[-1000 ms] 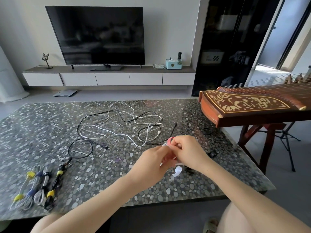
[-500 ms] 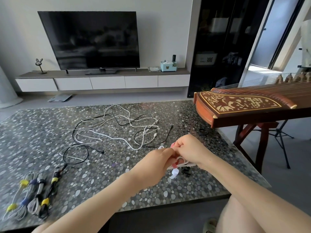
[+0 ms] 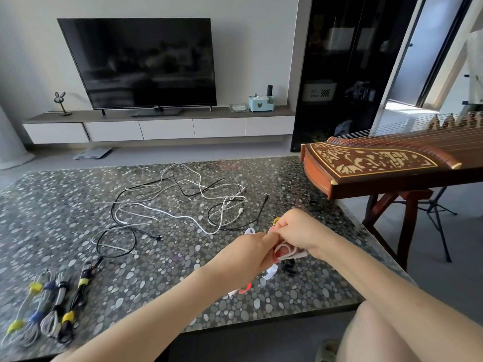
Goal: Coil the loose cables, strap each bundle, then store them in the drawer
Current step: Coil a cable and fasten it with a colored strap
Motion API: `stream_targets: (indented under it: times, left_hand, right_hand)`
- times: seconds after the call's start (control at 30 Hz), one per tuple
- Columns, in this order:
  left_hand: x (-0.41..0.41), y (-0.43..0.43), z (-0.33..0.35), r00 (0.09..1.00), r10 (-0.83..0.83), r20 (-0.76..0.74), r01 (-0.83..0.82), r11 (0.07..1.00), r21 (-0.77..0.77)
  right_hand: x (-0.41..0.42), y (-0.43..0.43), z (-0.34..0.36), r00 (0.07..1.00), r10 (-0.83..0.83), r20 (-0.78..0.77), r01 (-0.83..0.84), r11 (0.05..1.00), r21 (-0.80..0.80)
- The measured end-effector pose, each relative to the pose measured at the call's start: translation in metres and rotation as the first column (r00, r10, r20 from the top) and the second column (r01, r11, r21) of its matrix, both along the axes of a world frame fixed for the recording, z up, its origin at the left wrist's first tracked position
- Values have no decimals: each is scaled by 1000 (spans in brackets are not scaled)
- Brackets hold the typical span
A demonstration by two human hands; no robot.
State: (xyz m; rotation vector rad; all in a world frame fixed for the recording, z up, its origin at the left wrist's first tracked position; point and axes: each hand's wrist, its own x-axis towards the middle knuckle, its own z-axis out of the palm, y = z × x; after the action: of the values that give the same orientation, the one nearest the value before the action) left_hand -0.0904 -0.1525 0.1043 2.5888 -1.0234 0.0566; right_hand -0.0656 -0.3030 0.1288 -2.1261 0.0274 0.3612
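Right hand (image 3: 298, 231): fingers curled, pinching the top of a small white coil (image 3: 285, 250), held just above the table (image 3: 339, 257).
Left hand (image 3: 245, 253): knuckles against the right hand, fingertips pinched on that same coil where a red strap (image 3: 275, 256) hugs it. This looks like the fastening step.
Under the hands: a white strap tail (image 3: 270, 273) dangles, flat and ribbon-like, and a spare red strap (image 3: 244, 287) lies on the table.
Done so far: well off to the left of the left hand, at the near edge, lie the strapped bundles (image 3: 49, 309), grey and black cords cinched with yellow, blue and black bands.
Left to do: just beyond the hands is a tangle of loose cables (image 3: 183, 202), thin, limp, smooth white and black loops. Several need coiling, I'd say.
Storage: the drawers (image 3: 167, 129), far beyond the hands, have flat pale fronts and are all closed. Nothing seems stored yet.
Table surface: dark, glossy and pebble-patterned.
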Motion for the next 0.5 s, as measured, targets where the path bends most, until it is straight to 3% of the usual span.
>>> stream_targets:
  times: [0.17,0.37,0.5]
  left_hand:
    - [-1,0,-6,997,-40,-62,26,977,-210]
    - [2,-2,-8,956,-42,-292,-83,912,-402]
    - [0,-2,-15,893,9,-449,-250,840,-482]
  right_hand:
    - [9,-7,2,992,-23,-127,37,993,114]
    - [22,-10,-1,977,-80,-197,113,980,161]
    - [20,-10,-16,933,-143,-329,233,939,252]
